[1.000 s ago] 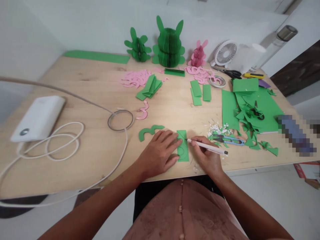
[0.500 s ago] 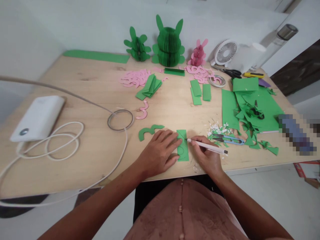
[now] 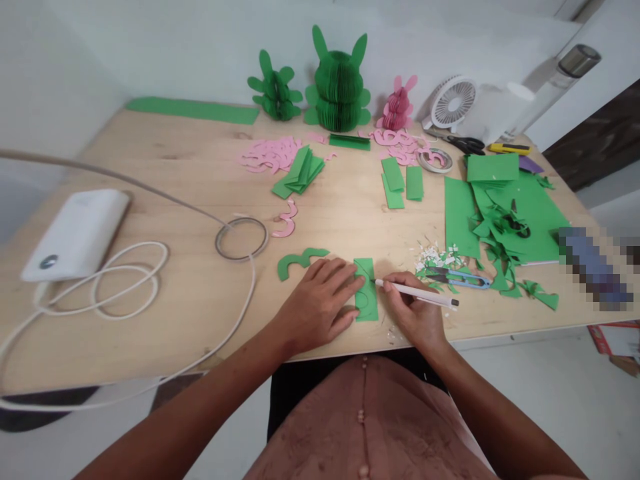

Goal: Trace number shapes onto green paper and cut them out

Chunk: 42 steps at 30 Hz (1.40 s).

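A small green paper strip (image 3: 367, 290) with drawn curved lines lies near the table's front edge. Across its left side my left hand (image 3: 320, 303) rests flat, fingers stretched out, pressing it to the table. My right hand (image 3: 420, 317) is closed around a white pen (image 3: 415, 291), whose tip is at the strip's right edge; I cannot tell whether it touches the paper. A green wavy cutout (image 3: 300, 261) lies just beyond my left hand, with a pink wavy cutout (image 3: 287, 220) farther back. Blue thread snips (image 3: 460, 278) lie to the right among paper scraps.
Folded green strips (image 3: 300, 175) and pink cutouts (image 3: 275, 155) lie mid-table. Paper rabbits, one large and green (image 3: 340, 90), stand at the wall beside a small fan (image 3: 454, 103). Green sheets (image 3: 460, 213) cover the right. A white box (image 3: 75, 233) with a looped cable sits left.
Both hands, the pen and the strip hold nearly the same positions. Only a very slight shift of the whole view shows.
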Available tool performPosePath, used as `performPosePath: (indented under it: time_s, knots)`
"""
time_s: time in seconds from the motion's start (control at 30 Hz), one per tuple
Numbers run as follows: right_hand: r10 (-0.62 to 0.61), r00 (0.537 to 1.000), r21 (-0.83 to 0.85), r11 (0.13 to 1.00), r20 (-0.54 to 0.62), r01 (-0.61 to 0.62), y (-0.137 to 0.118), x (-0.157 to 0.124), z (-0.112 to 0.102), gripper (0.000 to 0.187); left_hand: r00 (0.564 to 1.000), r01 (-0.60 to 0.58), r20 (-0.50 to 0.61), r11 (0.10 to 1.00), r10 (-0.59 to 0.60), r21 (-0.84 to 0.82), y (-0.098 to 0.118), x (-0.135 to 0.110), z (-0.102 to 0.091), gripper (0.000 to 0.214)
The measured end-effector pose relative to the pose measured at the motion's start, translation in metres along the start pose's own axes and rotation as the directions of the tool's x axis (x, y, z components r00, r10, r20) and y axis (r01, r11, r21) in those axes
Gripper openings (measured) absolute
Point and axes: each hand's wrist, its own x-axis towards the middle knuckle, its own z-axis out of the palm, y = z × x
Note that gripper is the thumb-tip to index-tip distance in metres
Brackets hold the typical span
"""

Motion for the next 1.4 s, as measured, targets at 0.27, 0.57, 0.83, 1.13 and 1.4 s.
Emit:
performPosePath:
  time_s: [0.27,0.57,0.83,1.13,1.4]
  knots:
    - [0.003,1.000,-0.016,1.000,0.005,-0.002,0.0006,-0.0005,-0.0008,0.013,1.000,0.000,0.005,1.000,0.000,0.001,-0.0005,-0.0005,0.0008,0.040]
    - [-0.012,1.000,-0.003,1.000,0.011,0.012,-0.0001,-0.0008,-0.0011,0.012,1.000,0.005,0.006,1.000,-0.005,0.000,-0.0004,-0.0006,0.0003,0.040]
    - [-0.018,1.000,-0.008,1.000,0.022,0.018,0.0010,-0.0010,-0.0013,0.014,1.000,0.010,0.004,1.000,-0.010,-0.007,0.0004,-0.0001,-0.0006,0.039]
    - [-0.015,1.000,0.002,1.000,0.028,0.015,0.0002,-0.0015,-0.0010,0.013,1.000,0.004,0.012,1.000,-0.004,-0.002,-0.0001,-0.0005,-0.0003,0.040]
    - [-0.020,0.999,0.011,1.000,0.031,0.020,0.0022,-0.0019,-0.0002,0.013,1.000,0.005,0.001,1.000,-0.005,0.002,0.0003,-0.0001,-0.0005,0.039]
